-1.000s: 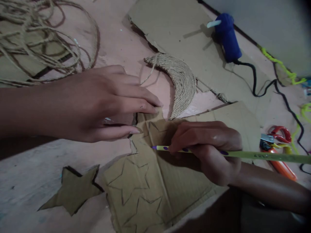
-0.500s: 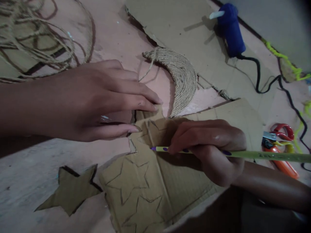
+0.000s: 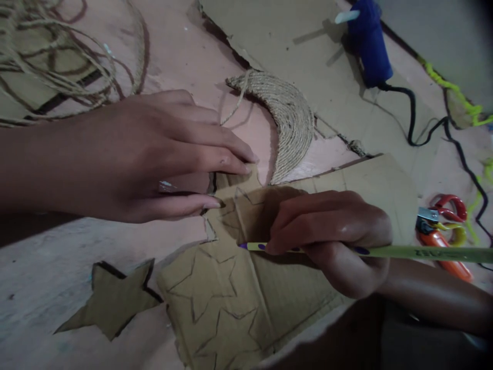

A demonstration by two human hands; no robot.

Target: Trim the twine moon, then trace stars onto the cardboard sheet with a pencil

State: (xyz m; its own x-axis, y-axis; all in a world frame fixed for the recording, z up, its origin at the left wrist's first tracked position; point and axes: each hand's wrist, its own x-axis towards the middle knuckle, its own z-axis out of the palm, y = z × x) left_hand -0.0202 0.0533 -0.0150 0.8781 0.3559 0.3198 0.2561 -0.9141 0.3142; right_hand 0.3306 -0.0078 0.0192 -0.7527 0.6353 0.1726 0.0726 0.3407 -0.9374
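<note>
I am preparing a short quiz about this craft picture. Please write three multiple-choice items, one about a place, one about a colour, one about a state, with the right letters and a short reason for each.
1. Where does the cut-out cardboard star lie?
A. on the blue glue gun
B. on the floor, left of the cardboard sheet with drawn stars
C. in the right hand

2. What colour is the glue gun?
A. blue
B. white
C. brown

3. What does the right hand do?
A. lies flat and holds nothing
B. grips the scissors
C. grips a green pencil whose tip is at the cardboard

Answers: 1 B, the star rests apart from the cardboard sheet, beside its left edge. 2 A, its body is plainly blue. 3 C, the fingers close round the pencil, while the left hand presses on the sheet.
</note>
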